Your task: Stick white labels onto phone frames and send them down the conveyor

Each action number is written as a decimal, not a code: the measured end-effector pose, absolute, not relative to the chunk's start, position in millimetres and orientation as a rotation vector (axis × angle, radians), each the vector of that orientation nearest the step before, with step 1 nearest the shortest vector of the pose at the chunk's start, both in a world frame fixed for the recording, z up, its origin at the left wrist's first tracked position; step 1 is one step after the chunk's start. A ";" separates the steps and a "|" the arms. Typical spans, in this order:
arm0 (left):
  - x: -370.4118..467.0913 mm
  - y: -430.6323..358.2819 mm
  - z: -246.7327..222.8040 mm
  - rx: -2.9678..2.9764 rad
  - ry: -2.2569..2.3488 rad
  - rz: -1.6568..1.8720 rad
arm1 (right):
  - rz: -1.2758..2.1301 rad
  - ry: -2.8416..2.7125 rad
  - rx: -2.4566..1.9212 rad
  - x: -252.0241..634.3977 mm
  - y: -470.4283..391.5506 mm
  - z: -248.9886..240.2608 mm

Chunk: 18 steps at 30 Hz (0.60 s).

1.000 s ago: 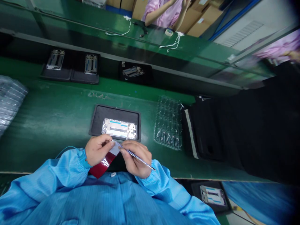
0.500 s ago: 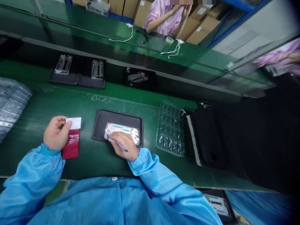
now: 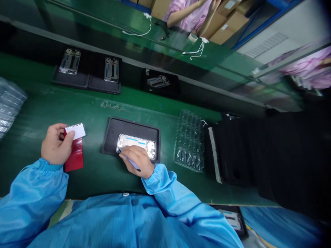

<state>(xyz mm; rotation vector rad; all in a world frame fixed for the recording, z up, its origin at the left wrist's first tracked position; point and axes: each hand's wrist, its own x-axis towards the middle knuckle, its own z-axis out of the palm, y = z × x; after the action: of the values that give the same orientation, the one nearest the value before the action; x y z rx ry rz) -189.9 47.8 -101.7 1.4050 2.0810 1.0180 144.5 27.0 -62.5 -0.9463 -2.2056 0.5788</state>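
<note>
Phone frame (image 3: 136, 141) lies flat in the near part of a dark tray (image 3: 129, 124), with its long side running from left to right. The tray has a raised rim, which probably serves to stop the frame from sliding off onto the green surface (image 3: 100, 182). Such a place, directly before the person, seems chosen so that the right hand (image 3: 137, 160) can reach it without stretching.

This hand is closed on a thin purple tool (image 3: 132, 162), slanted like a pen, with its front end toward the left end of the frame. I suppose this grip is for fine control. Whether the tip touches the frame, I cannot tell.

The left hand (image 3: 57, 143) grips a sheet (image 3: 74, 156), white above and red below, with the thumb on the white part. It is held to the left, well apart from the tray, perhaps so that it does not cover the frame. On the right stands a clear tray (image 3: 190, 141), near enough to be within reach, I would judge.
</note>
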 end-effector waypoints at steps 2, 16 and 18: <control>-189.9 47.7 -101.2 1.417 2.111 1.028 | 0.578 -2.208 -0.945 144.1 27.0 -62.4; -184.4 45.7 -95.0 1.487 2.186 1.024 | 0.637 -2.133 -0.990 142.9 26.9 -64.2; -185.1 45.4 -96.4 1.491 2.198 1.018 | 0.654 -2.116 -1.015 142.1 27.7 -63.9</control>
<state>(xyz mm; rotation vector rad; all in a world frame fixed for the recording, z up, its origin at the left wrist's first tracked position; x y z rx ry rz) -185.1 45.4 -96.4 1.4915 2.1980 1.0182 142.1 27.7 -63.9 -1.0151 -2.1164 0.6544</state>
